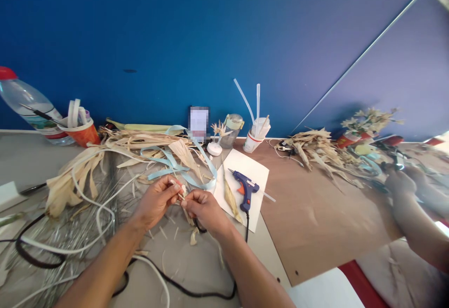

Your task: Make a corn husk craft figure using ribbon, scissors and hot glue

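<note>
My left hand and my right hand meet over the table, fingertips pinched together. Between them is a small pale piece of dried corn husk, mostly covered by the fingers. Right of my right hand, a blue glue gun lies on a white sheet beside a twisted dried husk. Light blue ribbon loops just beyond my hands, among strips of dried husk. A small husk flower stands on a white round base behind them.
White cable and black cord wind over the table. Thin wires lie at left, near an orange cup and plastic bottle. A cup with glue sticks stands behind. Another person's arm is at right.
</note>
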`<state>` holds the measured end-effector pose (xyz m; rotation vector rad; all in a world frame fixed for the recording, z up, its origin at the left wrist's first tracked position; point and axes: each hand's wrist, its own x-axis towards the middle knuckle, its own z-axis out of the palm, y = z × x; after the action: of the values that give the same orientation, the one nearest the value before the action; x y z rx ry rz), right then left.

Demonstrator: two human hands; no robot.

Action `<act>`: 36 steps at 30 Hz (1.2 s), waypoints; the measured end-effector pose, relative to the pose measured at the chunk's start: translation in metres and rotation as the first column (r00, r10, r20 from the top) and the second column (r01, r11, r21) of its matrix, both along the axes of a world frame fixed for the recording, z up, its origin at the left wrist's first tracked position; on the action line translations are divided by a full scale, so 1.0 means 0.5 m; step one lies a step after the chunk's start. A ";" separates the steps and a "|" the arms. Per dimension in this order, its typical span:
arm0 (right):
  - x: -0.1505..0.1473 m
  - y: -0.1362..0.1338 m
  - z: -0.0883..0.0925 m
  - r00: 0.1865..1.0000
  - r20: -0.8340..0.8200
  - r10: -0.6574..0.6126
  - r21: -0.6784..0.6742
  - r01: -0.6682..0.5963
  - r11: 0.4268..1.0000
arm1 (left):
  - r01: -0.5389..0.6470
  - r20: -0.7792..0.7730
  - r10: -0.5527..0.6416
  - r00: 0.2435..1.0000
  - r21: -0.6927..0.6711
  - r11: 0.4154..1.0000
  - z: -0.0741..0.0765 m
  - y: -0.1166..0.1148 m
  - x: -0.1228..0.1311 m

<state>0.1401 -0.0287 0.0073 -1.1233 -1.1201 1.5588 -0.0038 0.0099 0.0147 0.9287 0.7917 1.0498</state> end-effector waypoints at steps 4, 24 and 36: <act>-0.001 0.000 -0.004 1.000 -0.020 0.006 -0.015 -0.007 1.000 | 0.006 -0.053 -0.003 0.999 0.045 0.999 -0.002 0.000 -0.001; 0.004 -0.004 0.009 1.000 -0.009 0.018 -0.018 -0.018 1.000 | 0.054 -0.078 -0.050 0.996 0.052 0.997 0.002 0.001 -0.004; 0.003 -0.006 0.016 0.996 -0.079 0.042 -0.064 -0.047 0.997 | 0.088 0.068 -0.085 0.994 -0.038 0.995 0.007 -0.008 0.006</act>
<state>0.1418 -0.0316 0.0151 -1.0781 -1.0551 1.6700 -0.0010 0.0060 0.0183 0.8818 0.7098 0.9806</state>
